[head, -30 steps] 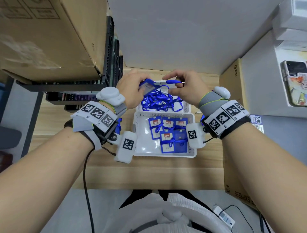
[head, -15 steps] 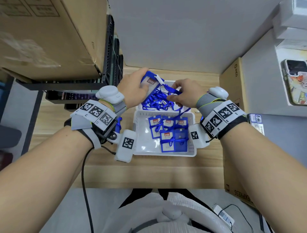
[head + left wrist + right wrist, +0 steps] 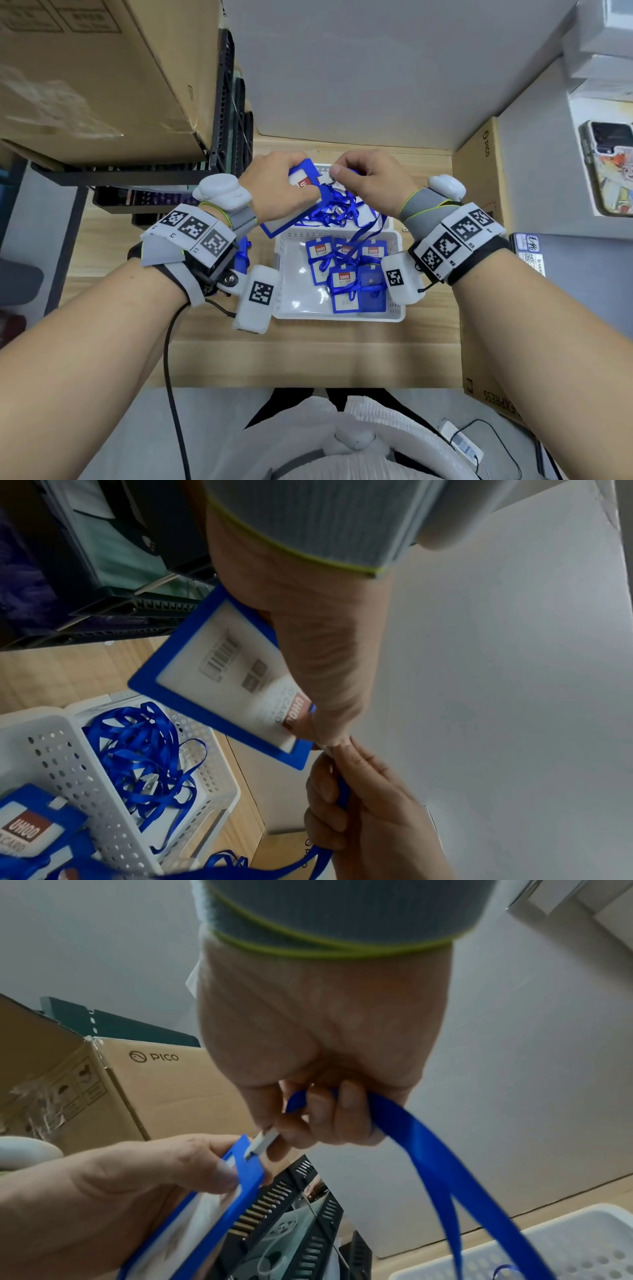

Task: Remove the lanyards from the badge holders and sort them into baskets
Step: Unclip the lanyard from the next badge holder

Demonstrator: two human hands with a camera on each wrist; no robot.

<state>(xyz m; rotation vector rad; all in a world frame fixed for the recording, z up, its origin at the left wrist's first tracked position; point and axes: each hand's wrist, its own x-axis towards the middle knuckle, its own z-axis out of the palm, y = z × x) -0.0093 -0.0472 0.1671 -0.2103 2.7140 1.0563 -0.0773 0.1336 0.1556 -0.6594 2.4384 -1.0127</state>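
Pinching the small pale clip (image 3: 265, 1142) at the top edge of a blue-framed badge holder (image 3: 219, 680), the right hand (image 3: 370, 185) has thumb and forefinger closed on it while its other fingers curl round the blue lanyard (image 3: 441, 1172), which hangs down toward the near white basket (image 3: 284, 270). The left hand (image 3: 277, 192) grips the holder by its upper part, thumb across the frame, holding it above the far basket (image 3: 212, 785) of loose lanyards (image 3: 334, 212). More badge holders (image 3: 346, 274) lie in the near basket on the wooden desk (image 3: 308, 356). A PICO cardboard box (image 3: 137, 1085) stands to the right.
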